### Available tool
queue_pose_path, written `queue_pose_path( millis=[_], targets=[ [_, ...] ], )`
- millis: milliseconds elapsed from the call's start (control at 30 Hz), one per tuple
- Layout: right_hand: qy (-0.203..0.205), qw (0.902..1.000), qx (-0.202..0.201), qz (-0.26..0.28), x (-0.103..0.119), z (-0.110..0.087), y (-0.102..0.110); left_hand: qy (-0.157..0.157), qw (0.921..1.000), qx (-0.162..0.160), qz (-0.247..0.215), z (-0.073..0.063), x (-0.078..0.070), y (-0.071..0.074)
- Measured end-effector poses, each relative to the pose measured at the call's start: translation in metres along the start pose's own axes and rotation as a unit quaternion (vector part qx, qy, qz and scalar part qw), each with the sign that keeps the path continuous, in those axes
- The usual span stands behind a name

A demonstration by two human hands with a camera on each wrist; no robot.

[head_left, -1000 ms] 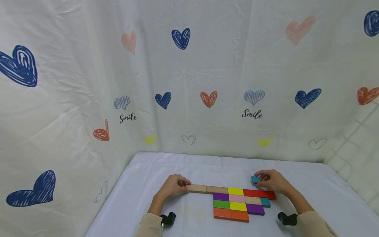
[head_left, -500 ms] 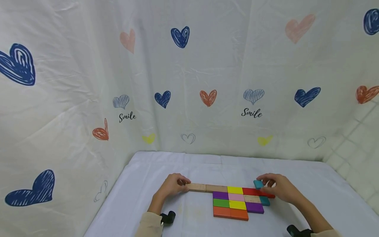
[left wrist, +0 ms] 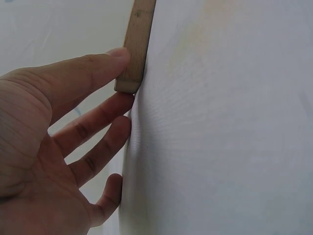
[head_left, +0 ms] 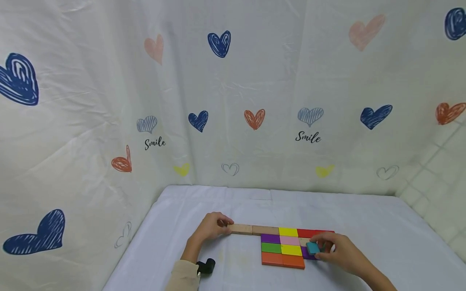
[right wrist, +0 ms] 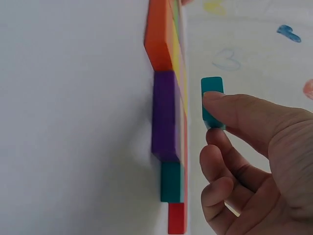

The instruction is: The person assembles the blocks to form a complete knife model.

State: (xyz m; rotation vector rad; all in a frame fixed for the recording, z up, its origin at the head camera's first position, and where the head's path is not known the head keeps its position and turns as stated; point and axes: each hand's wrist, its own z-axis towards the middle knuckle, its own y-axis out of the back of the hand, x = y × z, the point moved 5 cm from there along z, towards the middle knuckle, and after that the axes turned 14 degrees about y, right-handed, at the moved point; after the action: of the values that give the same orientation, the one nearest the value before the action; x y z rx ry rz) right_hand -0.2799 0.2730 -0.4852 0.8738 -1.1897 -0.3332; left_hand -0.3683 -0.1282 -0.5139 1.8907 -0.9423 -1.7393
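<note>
My left hand [head_left: 211, 227] pinches the left end of a plain wooden block [head_left: 241, 229], which lies flat in the back row; in the left wrist view the thumb [left wrist: 105, 68] rests against the end of that block [left wrist: 139, 39]. My right hand [head_left: 340, 250] holds a small teal block [head_left: 312, 248] between thumb and fingers. In the right wrist view this teal block [right wrist: 212, 85] hangs above the flat layout, apart from it. Below it lie a purple block [right wrist: 165, 115], a second teal block [right wrist: 171, 182] and the end of a red block [right wrist: 176, 218].
Blocks lie edge to edge: another plain one [head_left: 265, 230], yellow [head_left: 288, 232], red [head_left: 309, 233], purple [head_left: 270, 238], pink [head_left: 289, 240], green [head_left: 271, 247] and orange [head_left: 272, 258]. A white cloth [head_left: 233, 202] covers the table. A heart-printed curtain [head_left: 255, 153] stands behind.
My right hand has carried the teal block from behind the red block toward me and slightly left, over the right side of the layout. My left hand has stayed at the plain block.
</note>
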Motion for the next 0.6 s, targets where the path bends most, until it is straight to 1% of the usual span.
queue_pose_path(
  millis=[133, 267, 400, 600],
  targets=[
    [-0.016, 0.9998, 0.007, 0.013, 0.0, -0.005, -0.011, -0.002, 1.0, 0.001, -0.003, -0.001, -0.001, 0.0],
    [-0.019, 0.9993, 0.019, 0.025, 0.001, -0.009, -0.02, -0.004, 1.0, -0.001, -0.006, -0.001, -0.001, 0.0],
    [-0.026, 0.9991, 0.022, 0.025, 0.002, -0.013, -0.025, -0.002, 1.0, -0.003, -0.005, -0.001, -0.002, 0.0],
    [-0.057, 0.9978, 0.019, 0.027, 0.003, -0.014, -0.03, -0.006, 1.0, -0.004, -0.002, -0.002, -0.002, 0.0]
  ],
)
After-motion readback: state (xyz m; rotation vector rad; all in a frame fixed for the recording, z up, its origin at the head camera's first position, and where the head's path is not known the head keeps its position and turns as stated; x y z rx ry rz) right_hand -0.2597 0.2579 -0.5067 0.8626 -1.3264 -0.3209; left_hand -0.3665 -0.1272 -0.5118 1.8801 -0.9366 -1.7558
